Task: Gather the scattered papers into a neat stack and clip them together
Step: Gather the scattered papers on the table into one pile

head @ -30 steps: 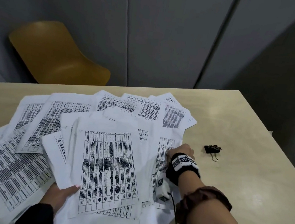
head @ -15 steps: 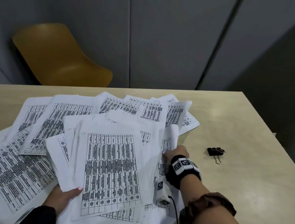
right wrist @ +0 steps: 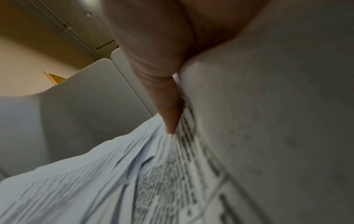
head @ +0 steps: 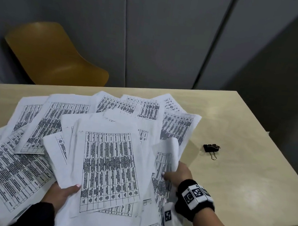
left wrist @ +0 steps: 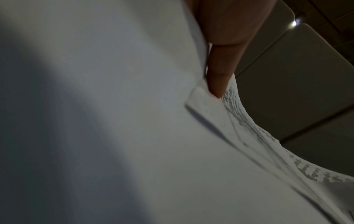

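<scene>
Several white printed sheets (head: 55, 120) lie fanned across the beige table (head: 229, 188). My left hand (head: 63, 193) holds a small bunch of sheets (head: 109, 166) from below at the near left, thumb on top; the left wrist view shows a thumb on the papers (left wrist: 114, 121). My right hand (head: 178, 174) pinches the right-hand sheets (head: 166, 160) at their edge, which is lifted and curling; the right wrist view shows a thumb on these printed pages (right wrist: 172, 174). A black binder clip (head: 211, 148) lies alone on the table, right of the papers.
A yellow chair (head: 52, 56) stands behind the table's far left. Grey wall panels (head: 172, 35) close off the back. The table's right edge (head: 271, 146) and near right corner lie close to the clip.
My right hand has lifted the right-hand sheets' edge, so they curl up higher than a second ago. The left hand keeps its hold on the front bunch.
</scene>
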`<state>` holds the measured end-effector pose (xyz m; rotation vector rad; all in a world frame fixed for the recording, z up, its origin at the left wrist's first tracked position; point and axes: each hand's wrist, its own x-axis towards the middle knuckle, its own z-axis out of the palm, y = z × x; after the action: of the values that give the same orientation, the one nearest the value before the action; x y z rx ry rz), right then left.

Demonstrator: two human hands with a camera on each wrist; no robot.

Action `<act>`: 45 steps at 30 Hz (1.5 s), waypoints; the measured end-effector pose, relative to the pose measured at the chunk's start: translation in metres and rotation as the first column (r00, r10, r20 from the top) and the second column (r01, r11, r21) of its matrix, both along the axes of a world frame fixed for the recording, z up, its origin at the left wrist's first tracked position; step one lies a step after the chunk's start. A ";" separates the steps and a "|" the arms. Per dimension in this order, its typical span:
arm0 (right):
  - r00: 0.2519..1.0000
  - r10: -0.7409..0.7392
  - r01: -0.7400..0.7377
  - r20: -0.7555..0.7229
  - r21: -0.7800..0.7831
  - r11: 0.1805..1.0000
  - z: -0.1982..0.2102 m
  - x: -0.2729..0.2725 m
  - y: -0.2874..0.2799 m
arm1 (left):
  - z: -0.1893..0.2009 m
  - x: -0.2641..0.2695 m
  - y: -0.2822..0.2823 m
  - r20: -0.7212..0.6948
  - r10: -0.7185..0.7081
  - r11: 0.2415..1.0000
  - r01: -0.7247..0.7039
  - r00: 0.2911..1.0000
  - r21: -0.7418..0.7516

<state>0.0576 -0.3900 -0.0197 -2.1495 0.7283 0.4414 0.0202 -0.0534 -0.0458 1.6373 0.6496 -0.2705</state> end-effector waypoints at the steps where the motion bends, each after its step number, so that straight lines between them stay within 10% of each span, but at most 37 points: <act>1: 0.999 -0.036 0.036 -0.001 0.005 0.999 0.001 -0.002 -0.002 | 0.001 0.000 -0.001 0.001 -0.005 1.000 0.005 1.000 0.008; 14: 0.864 -0.192 0.331 0.465 -0.238 0.913 0.076 -0.007 -0.052 | 0.002 -0.001 -0.001 0.003 -0.025 0.999 0.025 1.000 0.041; 20: 0.593 -0.426 0.509 0.683 0.092 0.856 0.121 0.003 -0.050 | 0.000 0.000 -0.001 -0.007 -0.017 0.999 0.018 1.000 0.042; 25: 0.501 -0.644 0.462 0.578 0.451 0.764 0.130 0.015 -0.023 | 0.005 0.001 -0.004 0.006 -0.022 1.000 0.022 1.000 0.016; 34: 0.804 -0.537 0.395 0.255 0.445 0.804 0.045 -0.010 0.054 | 0.014 0.000 -0.008 0.000 -0.009 1.000 0.009 1.000 0.018; 45: 0.909 -0.290 0.233 0.298 0.212 0.949 -0.009 0.010 0.030 | 0.011 -0.003 -0.008 0.018 0.022 1.000 -0.021 1.000 -0.019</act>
<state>0.0678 -0.3602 -0.0286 -1.8650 0.7465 0.0011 0.0176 -0.0615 -0.0346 1.6119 0.6488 -0.2458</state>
